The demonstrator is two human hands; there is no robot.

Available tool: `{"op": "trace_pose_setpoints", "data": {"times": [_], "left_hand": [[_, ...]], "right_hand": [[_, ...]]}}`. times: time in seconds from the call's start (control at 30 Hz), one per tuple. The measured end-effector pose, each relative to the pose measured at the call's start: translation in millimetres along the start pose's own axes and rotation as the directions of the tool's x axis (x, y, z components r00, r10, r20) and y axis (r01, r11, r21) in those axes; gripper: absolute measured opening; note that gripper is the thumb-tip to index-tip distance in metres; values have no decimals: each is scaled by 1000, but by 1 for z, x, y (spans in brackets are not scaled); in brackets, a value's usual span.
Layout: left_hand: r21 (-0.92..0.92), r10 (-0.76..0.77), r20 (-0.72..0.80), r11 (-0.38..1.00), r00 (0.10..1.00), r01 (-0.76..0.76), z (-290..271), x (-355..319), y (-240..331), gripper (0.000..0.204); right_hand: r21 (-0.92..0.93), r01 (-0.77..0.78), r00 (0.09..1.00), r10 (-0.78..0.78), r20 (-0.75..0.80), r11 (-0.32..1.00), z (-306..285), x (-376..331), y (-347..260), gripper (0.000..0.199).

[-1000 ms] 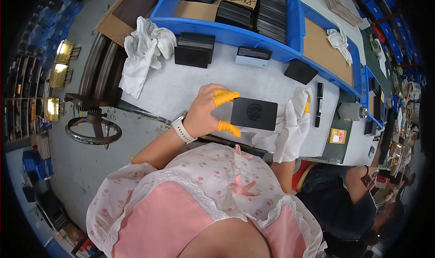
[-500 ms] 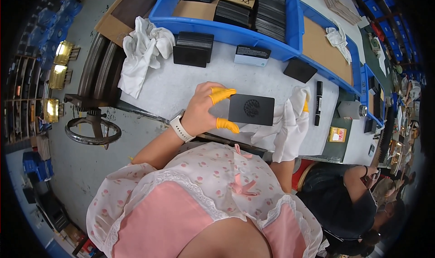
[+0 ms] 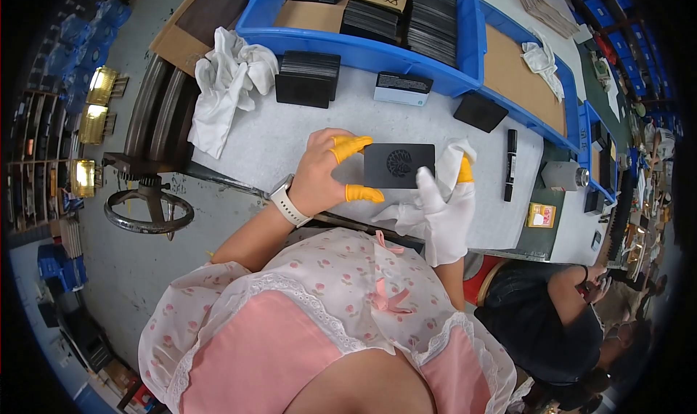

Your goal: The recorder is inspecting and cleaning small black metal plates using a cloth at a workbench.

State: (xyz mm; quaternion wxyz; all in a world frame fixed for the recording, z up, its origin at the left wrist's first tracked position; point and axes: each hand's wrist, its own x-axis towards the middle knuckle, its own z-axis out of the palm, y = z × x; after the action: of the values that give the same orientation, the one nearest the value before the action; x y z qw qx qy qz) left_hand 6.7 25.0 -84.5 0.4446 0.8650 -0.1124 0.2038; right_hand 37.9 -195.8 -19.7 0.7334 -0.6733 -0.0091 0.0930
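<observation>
My left hand, bare except for yellow finger covers on the thumb and forefinger, pinches a black card across its left end. A round, darker emblem marks the card's face. My right hand wears a white glove, with a yellow cover on one finger. Its thumb reaches the card's lower right corner. A white cloth is bunched in this hand and hangs out to its left; the fingers behind the card are hidden. Beyond them stand a stack of black cards and a black-and-pale-blue card block.
A blue bin holding rows of black cards runs along the back. White gloves lie at left, a flat black card and black marker at right. A metal handwheel juts out left; a seated person is close on the right.
My right hand has turned and moved left, bringing its thumb over the card's corner. The card has shifted slightly up and left, still in my left hand.
</observation>
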Motion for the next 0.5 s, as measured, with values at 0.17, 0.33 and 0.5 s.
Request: {"op": "trace_pose_setpoints", "data": {"times": [0.17,0.33,0.5], "left_hand": [[-27,-11,-9,1000,1000,10,2,2,3,82],[-37,-4,0,999,1000,4,1,0,0,82],[-22,4,9,1000,1000,-3,2,-2,-2,84]], "right_hand": [[43,-16,991,22,-135,999,-4,-2,-1,38],[67,54,990,-45,-135,996,-23,3,6,40],[80,44,981,-28,-190,996,-23,5,9,43]]}}
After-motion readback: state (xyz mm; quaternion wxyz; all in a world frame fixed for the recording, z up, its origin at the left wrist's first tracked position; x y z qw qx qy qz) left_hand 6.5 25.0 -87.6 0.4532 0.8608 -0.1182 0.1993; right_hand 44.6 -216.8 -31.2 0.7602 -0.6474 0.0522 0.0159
